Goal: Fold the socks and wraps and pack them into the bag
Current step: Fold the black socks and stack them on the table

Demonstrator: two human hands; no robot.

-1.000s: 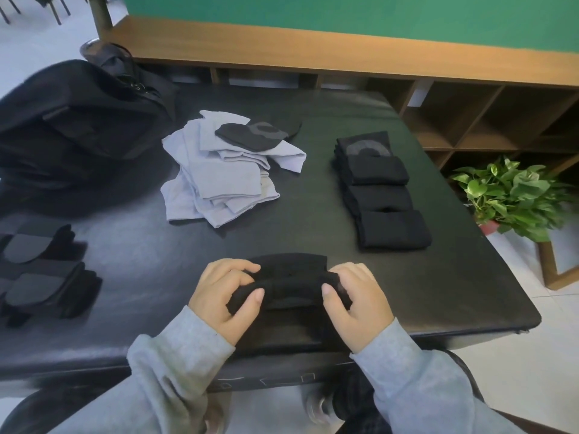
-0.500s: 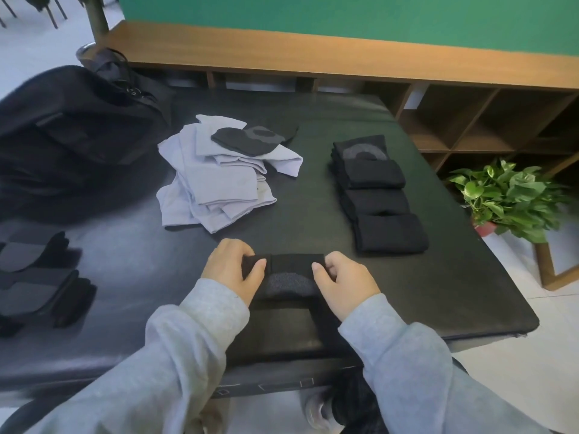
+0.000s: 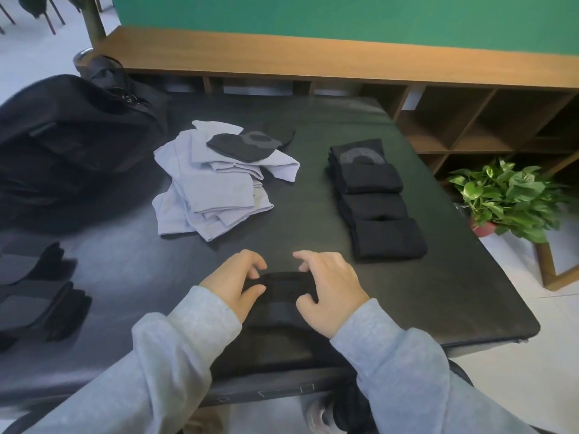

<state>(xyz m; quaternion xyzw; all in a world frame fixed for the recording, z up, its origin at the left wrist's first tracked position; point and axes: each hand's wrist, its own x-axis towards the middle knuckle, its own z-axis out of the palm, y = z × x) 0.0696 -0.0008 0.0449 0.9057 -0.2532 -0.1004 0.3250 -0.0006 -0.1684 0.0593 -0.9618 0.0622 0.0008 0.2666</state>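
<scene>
At six o'clock on the table [image 3: 438, 292], the black sock [image 3: 280, 288] has been rolled flatter (fold nearly finished), left hand [image 3: 233, 281] and right hand [image 3: 332, 288] pinching its ends.

A black table [image 3: 313, 233] with a smooth, slightly glossy top is seen carrying everything. At its far left corner a large black bag [image 3: 65, 145] is laid. Near the middle, a loose heap of pale grey wraps [image 3: 213, 189] is spread, with one dark sock [image 3: 247, 144] placed on top of it. Toward the right side, a row of folded black socks [image 3: 376, 198] is lined up from far to near, each overlapping the next. Along the left edge, more dark folded pieces [image 3: 34, 292] are stacked. At the near edge, a black sock [image 3: 279, 289] is laid flat under two hands.
</scene>
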